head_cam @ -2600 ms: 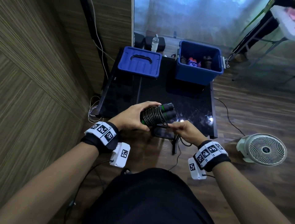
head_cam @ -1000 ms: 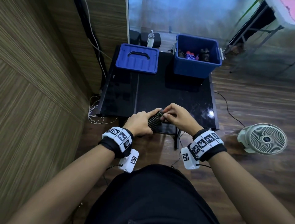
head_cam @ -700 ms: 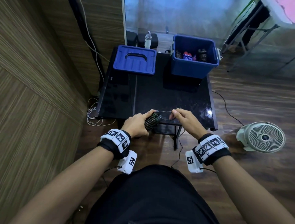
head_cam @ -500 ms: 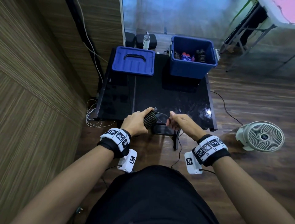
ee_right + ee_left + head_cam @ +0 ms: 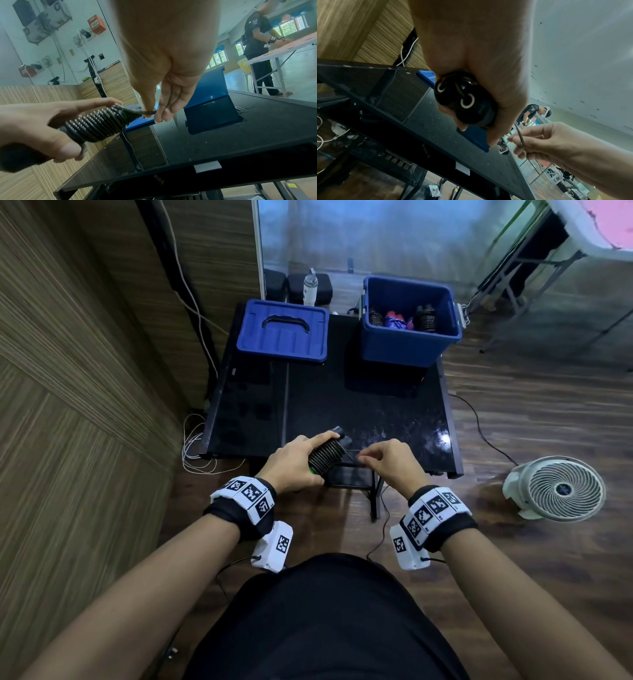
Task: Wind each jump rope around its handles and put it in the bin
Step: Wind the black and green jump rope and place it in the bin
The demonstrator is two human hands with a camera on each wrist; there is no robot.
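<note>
My left hand [image 5: 297,462] grips a black jump rope [image 5: 326,456] wound in tight coils round its two handles, held over the near edge of the black table [image 5: 359,409]. The coils [image 5: 96,125] show clearly in the right wrist view, and the two handle ends [image 5: 460,97] in the left wrist view. My right hand [image 5: 383,460] pinches the short free loop of rope [image 5: 147,112] just right of the bundle. The open blue bin [image 5: 409,347] stands at the far right of the table with several wound ropes [image 5: 424,318] inside.
A blue bin lid [image 5: 282,332] lies at the table's far left. A white floor fan [image 5: 561,489] stands to the right on the wooden floor. A wood-panelled wall [image 5: 68,405] runs along the left, with white cables [image 5: 197,453] on the floor. A person [image 5: 257,44] stands at another table behind.
My right hand has pulled the last loop of rope off to the right of the bundle and now pinches it close by. My left hand keeps its grip on the wound handles.
</note>
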